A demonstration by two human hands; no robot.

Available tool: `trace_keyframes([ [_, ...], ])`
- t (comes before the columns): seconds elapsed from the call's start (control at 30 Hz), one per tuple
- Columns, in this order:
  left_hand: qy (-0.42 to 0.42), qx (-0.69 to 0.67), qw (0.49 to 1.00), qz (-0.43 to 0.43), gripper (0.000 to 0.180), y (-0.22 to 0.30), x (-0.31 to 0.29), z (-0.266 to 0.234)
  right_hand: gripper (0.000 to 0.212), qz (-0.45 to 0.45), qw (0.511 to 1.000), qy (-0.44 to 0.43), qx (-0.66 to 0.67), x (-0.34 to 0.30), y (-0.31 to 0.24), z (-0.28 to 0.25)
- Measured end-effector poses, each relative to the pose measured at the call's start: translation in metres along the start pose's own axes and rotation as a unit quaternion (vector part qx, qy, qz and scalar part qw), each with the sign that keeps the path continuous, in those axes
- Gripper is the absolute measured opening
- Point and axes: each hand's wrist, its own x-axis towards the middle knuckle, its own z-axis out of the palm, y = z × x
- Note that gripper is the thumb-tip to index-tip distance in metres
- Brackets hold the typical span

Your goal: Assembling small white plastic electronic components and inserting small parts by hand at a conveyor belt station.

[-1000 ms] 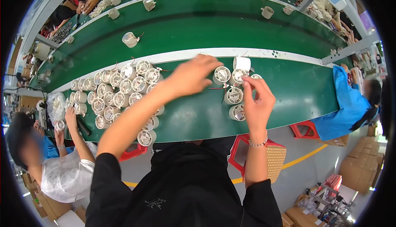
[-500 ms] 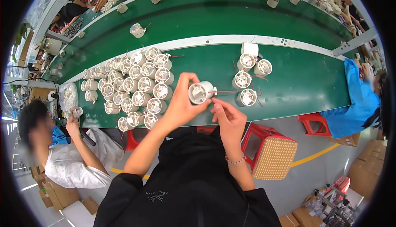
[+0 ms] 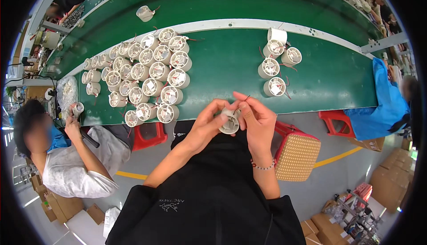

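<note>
Close to my body, past the table's near edge, my left hand point(image 3: 206, 127) holds a white round plastic housing point(image 3: 230, 127) with spokes inside its open end. My right hand point(image 3: 259, 125) is against the housing's right side, its thumb and index finger pinching thin dark wires point(image 3: 247, 98) that rise from it. The fingers partly cover the housing. To the left on the green table point(image 3: 222, 73) stand several rows of similar white housings point(image 3: 159, 71) with thin wires. A smaller group of housings point(image 3: 269, 68) stands to the right.
Beyond a white rail point(image 3: 230, 24) runs a green belt point(image 3: 231, 4) carrying a few housings. A co-worker point(image 3: 75, 165) sits at the left holding a white part. A red stool with a woven seat point(image 3: 299, 157) stands right of me; a blue cloth point(image 3: 376, 96) hangs further right.
The housing in my left hand has come down toward my body and tilted. My right hand has closed in beside it, with its fingers on the wires. The whole view has shifted slightly.
</note>
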Motion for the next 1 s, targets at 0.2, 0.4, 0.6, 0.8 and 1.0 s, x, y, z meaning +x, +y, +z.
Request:
trace_keyframes([
  [0.2,0.017,-0.080,0.996,-0.020,0.018,-0.013,0.004,-0.005,0.020,-0.012,0.998,0.036,0.040,-0.011,-0.017,0.011],
  [0.4,0.014,-0.135,0.991,0.005,0.018,-0.005,0.002,0.006,0.013,-0.033,0.996,0.075,0.038,-0.023,-0.016,0.009],
  [0.6,0.012,-0.124,0.990,0.058,0.022,0.009,-0.004,0.019,0.011,-0.144,0.969,0.087,-0.180,-0.039,-0.015,0.017],
  [0.8,0.004,-0.088,0.992,0.095,0.026,0.005,-0.006,0.018,0.012,-0.229,0.917,0.086,-0.315,-0.037,-0.024,0.028],
  [1.0,0.006,-0.042,0.988,0.146,0.027,0.004,-0.008,0.018,0.017,-0.240,0.910,0.106,-0.320,-0.036,-0.024,0.033],
])
